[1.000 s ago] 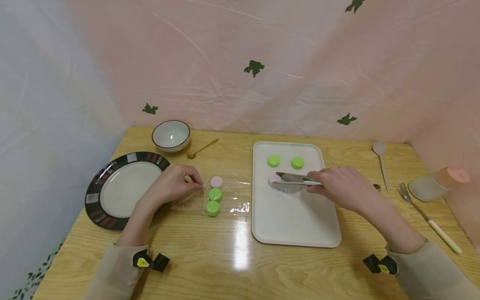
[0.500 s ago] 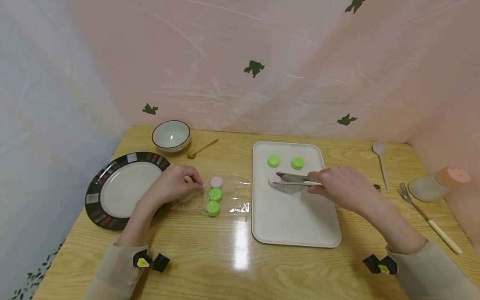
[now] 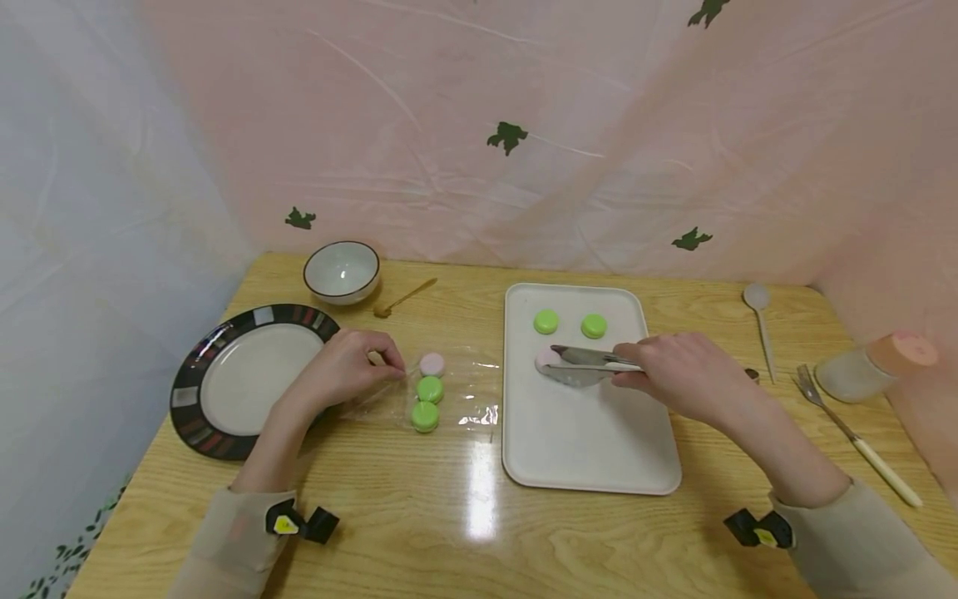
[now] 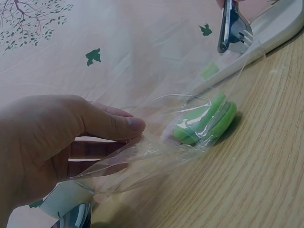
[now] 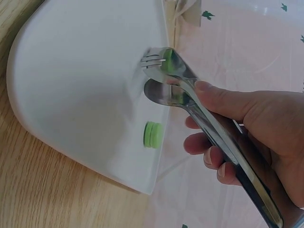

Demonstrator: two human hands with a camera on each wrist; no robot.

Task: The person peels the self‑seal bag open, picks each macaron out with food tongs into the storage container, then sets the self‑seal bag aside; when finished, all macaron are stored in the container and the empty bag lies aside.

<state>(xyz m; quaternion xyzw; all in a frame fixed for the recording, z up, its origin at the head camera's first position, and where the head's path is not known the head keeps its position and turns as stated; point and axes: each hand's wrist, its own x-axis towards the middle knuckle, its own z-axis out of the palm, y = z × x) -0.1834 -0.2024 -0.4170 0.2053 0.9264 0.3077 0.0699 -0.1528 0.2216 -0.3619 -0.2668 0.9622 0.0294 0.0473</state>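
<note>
My left hand pinches the edge of a clear plastic bag between thumb and fingers. Inside the bag lie a pink macaron and two green macarons. In my right hand I hold metal serving tongs, one end spoon-shaped, the other forked. Their tips are at another pink macaron on the white tray; whether they squeeze it I cannot tell. Behind the tongs, a green macaron and a second green macaron sit apart on the tray.
A dark-rimmed plate lies at the left, partly under my left forearm. Behind it are a bowl and a small golden spoon. To the right lie a grey spoon, a fork and a tipped cup.
</note>
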